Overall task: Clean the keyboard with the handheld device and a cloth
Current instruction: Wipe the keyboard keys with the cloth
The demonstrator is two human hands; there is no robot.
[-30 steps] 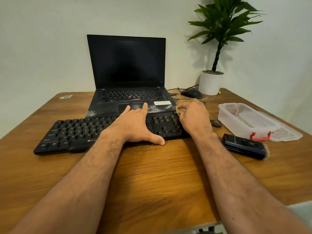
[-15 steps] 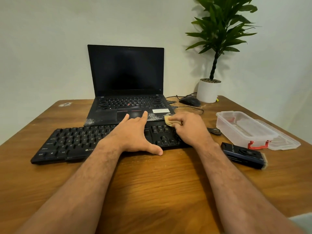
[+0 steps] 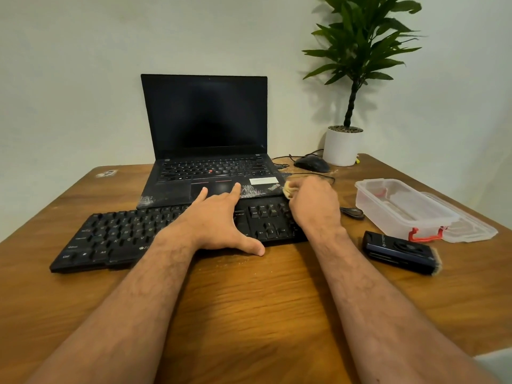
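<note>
I see the black keyboard (image 3: 166, 234) lying flat on the wooden bench (image 3: 249, 314), and I take it as my landmark. My left hand (image 3: 219, 220) lies spread over the middle of the keyboard, the fingers straight and pressing down, the thumb stretched to the front edge, two fingertips reaching the edge of the laptop (image 3: 210, 151) that stands open just behind the keyboard with a dark screen. My right hand (image 3: 313, 203) is at the right end of the keyboard, its fingers curled round a small yellowish cloth (image 3: 288, 189), which it holds at the back right corner of the keyboard; only a small part of the cloth shows beyond the fingers. The handheld device (image 3: 401, 253), dark with a light brush at one end, lies on the bench to the right of the keyboard, apart from both hands. Further right of it stands a clear plastic box (image 3: 399, 206) with a red clip, its lid (image 3: 471, 231) beside it. Behind the right end of the keyboard I see a black mouse (image 3: 311, 163) and a potted plant (image 3: 343, 145). Some pale crumbs lie on the bench just before the keyboard.
</note>
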